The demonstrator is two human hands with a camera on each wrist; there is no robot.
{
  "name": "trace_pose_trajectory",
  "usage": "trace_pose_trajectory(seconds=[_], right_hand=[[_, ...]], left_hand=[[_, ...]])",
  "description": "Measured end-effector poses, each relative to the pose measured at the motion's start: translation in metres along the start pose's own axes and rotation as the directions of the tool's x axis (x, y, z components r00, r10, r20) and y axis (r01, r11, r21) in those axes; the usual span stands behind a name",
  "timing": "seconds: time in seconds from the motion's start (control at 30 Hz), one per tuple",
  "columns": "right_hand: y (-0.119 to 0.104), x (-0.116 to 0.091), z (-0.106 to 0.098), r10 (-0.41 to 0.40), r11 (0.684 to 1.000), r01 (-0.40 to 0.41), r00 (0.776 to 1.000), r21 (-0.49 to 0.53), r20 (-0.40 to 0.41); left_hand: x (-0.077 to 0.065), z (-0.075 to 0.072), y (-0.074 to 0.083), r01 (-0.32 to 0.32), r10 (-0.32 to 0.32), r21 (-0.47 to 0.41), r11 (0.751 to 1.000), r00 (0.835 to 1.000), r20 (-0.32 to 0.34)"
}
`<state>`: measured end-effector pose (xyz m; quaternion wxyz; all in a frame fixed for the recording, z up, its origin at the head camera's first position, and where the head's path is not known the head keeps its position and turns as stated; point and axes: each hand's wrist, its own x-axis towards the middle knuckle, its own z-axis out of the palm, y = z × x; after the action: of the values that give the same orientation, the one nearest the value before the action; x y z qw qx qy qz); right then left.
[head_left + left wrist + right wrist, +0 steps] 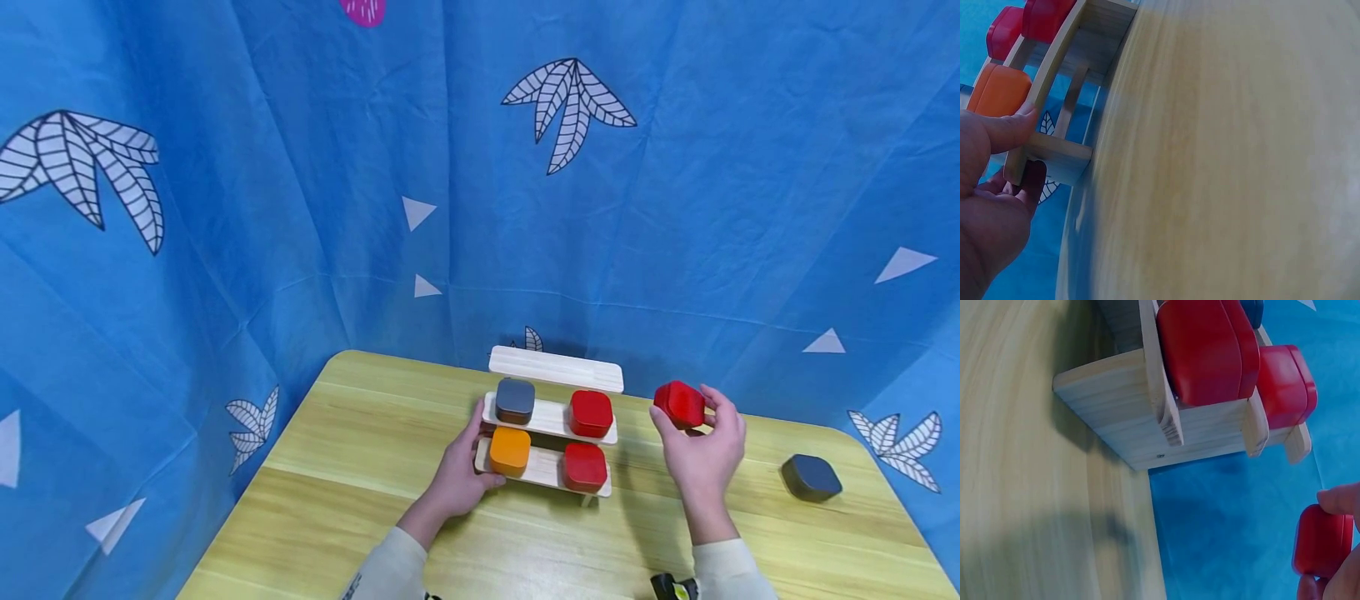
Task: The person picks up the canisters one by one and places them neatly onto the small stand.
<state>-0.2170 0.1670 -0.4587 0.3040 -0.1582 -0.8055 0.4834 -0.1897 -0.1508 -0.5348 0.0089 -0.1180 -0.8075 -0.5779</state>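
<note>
Good technique, I judged, called for bracing the pale three-tiered wooden rack (556, 369) and levelling the glossy red rounded-square box (680, 405). Left hand (457, 477): fingers clamped the rack's eight-o'clock end. Right hand (705, 448): fingers, parted to box width, pinched the box, apart from the rack at its three o'clock.

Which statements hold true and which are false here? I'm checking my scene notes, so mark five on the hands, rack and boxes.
1. The left hand grips the wooden rack. True.
2. The right hand holds an orange box. False: it holds a red box.
3. The orange box sits on the lowest tier. True.
4. Both boxes on the middle tier are red. False: the left one is gray.
5. A loose dark box rests on the table. True.
</note>
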Motion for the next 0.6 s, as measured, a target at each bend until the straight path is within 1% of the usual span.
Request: trace_pose_trajectory(seconds=[0.3, 0.6], right_hand=[[-0.008, -0.002, 0.000, -0.019, 0.999, 0.019, 1.000, 0.026, -0.009], [-0.016, -0.003, 0.003, -0.068, 0.997, 0.068, 0.998, 0.044, 0.005]], left_hand=[[0.000, 0.000, -0.001, 0.005, -0.005, 0.008, 1.000, 1.000, 0.000], [-0.001, 0.000, 0.003, 0.017, -0.017, 0.018, 1.000, 1.000, -0.006]])
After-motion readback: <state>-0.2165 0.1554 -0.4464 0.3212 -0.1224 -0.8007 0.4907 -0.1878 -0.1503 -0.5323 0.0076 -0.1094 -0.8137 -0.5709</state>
